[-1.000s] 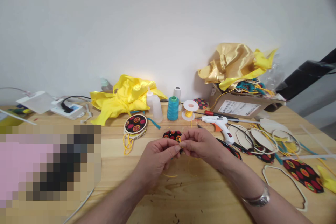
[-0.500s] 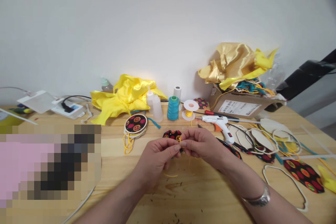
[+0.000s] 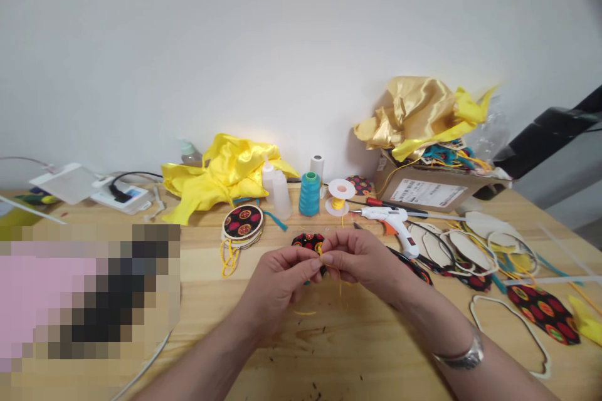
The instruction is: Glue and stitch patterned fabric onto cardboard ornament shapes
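Observation:
My left hand (image 3: 286,276) and my right hand (image 3: 353,257) meet at the middle of the table, fingertips pinched together on a thin yellow cord (image 3: 340,282). One end of the cord hangs below my right fingers. Just behind the fingers is a piece of dark fabric with red and orange round motifs (image 3: 305,240), mostly covered by my hands. A short bit of yellow cord (image 3: 305,313) lies on the wood under my left hand. Whether my fingers also grip the fabric cannot be made out.
Behind my hands stand a teal thread cone (image 3: 309,195), a spool of yellow cord (image 3: 342,195) and white bottles (image 3: 282,197). A white glue gun (image 3: 388,219) lies to the right, near wooden outline frames (image 3: 512,326). Left are fabric-covered discs (image 3: 243,222) and yellow satin (image 3: 221,169). A cardboard box (image 3: 418,191) stands back right.
Both hands keep their pinch in almost the same place. The yellow cord's loose end now shows more clearly below my right fingers.

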Motion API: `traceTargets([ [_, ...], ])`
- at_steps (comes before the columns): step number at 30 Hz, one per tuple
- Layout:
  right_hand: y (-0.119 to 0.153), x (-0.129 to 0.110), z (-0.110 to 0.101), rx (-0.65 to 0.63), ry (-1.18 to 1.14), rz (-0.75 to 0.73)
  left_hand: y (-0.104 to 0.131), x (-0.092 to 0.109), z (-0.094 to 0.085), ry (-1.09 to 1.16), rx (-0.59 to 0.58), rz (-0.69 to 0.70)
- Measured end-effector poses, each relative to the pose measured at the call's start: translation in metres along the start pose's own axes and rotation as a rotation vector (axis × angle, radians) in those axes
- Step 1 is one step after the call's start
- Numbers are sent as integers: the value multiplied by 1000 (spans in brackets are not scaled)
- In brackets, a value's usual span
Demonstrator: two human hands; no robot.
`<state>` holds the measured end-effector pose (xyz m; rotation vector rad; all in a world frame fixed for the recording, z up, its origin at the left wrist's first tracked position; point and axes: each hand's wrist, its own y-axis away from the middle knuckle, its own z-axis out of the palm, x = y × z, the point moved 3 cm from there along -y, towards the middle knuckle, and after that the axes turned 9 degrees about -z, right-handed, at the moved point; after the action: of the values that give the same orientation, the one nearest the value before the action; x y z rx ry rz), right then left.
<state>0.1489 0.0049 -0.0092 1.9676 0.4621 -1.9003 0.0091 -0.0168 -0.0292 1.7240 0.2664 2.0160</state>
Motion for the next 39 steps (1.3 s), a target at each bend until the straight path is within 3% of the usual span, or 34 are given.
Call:
traceTargets([
  [9, 6, -7, -8, 106, 609, -176, -3, 4, -2, 205, 94, 17],
  [13, 14, -14, 6, 133, 760, -265, -3, 6, 0, 306, 70, 20],
  [17, 24, -17, 27, 129, 1170, -500, -3, 4, -2, 291, 84, 12],
  [20, 30, -11, 42, 46, 1427, -711, -3, 2, -3, 254, 78, 0],
  [24, 33, -2, 52, -135, 1571, -799, -3, 0, -3, 256, 70, -23],
  [28, 34, -9, 53, -243, 1396, -834, -5, -1, -5, 276, 79, -28],
  [30, 31, -14, 46, -156, 1191, -781, -5, -2, -5, 294, 72, -23],
  [33, 22, -15, 26, 160, 872, -575, -5, -1, -4, 305, 71, -8],
  [35, 14, -9, 14, 296, 643, -402, -3, -1, -3, 258, 85, -16],
  [39, 1, 7, 11, 186, 165, -146, 0, 2, 2, 147, 66, -32],
])
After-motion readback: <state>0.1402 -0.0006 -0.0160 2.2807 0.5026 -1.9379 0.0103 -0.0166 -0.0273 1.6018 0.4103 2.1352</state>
